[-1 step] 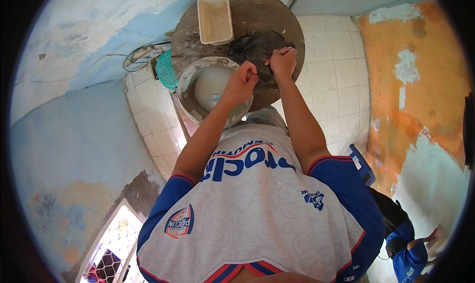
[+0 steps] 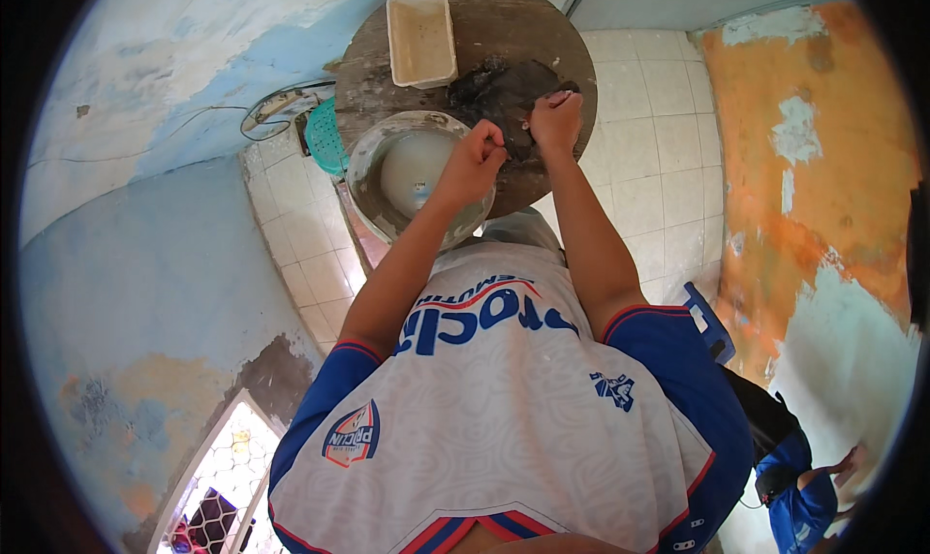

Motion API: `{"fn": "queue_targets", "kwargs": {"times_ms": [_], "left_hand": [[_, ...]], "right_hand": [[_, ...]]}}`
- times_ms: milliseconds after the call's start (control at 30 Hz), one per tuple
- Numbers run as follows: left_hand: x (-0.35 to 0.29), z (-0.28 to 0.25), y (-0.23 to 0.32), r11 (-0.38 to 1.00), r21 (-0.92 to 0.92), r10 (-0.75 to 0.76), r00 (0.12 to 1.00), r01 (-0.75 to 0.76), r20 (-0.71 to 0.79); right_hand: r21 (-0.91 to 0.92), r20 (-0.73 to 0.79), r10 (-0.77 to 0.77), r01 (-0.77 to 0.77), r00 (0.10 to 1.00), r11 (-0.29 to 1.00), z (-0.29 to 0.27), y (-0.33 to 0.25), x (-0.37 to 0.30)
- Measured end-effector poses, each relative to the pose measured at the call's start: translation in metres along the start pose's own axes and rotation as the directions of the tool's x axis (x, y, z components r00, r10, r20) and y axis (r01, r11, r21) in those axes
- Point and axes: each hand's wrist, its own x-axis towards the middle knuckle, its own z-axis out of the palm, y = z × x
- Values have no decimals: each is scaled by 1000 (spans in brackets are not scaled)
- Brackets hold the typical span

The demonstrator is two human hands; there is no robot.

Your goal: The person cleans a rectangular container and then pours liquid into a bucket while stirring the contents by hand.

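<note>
Over the round wooden table (image 2: 523,12), both my hands work close together with bent fingers. My left hand (image 2: 475,159) is curled beside the rim of a round bucket (image 2: 446,120), its fingertips pressed together; whatever they may grip is too small to tell. My right hand (image 2: 556,120) is closed a little farther right, above a crumpled dark sheet (image 2: 489,84) that looks like thin plastic or wet cloth. A tiny pale bit shows at the right fingers, too small to name. Cloudy water (image 2: 417,162) fills the lower part of the bucket, with a small object visible in it.
A cream rectangular tub (image 2: 422,36) stands on the table's far left. Left of the table are a turquoise perforated stool or basket (image 2: 327,136) and a loose cable (image 2: 262,108). A blue plastic chair (image 2: 710,322) is at right; another person (image 2: 799,486) is at lower right.
My right hand has shifted very slightly to the right. My left hand, the bucket and the tub stay where they were.
</note>
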Motion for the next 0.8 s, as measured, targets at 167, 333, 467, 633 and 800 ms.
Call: {"fn": "queue_targets", "kwargs": {"times_ms": [167, 333, 467, 633, 800], "left_hand": [[-2, 1, 20, 998, 66, 39, 977, -26, -209], [3, -7, 30, 965, 258, 123, 940, -40, -317], [8, -13, 25, 969, 222, 172, 940, -108, -294], [29, -16, 17, 947, -316, -23, 967, -60, -252], [33, -18, 20, 944, -326, -40, 959, -56, -279]], "right_hand": [[-151, -14, -110, 107, 994, 983, -11, -1, 3], [-138, 0, -156, 155, 988, 978, -7, 2, 1], [-196, 40, -150, 155, 988, 968, -4, 10, 7], [-105, 103, -187, 198, 977, 975, -3, 41, 27], [-43, 223, -163, 177, 961, 983, 1, 52, 45]]}}
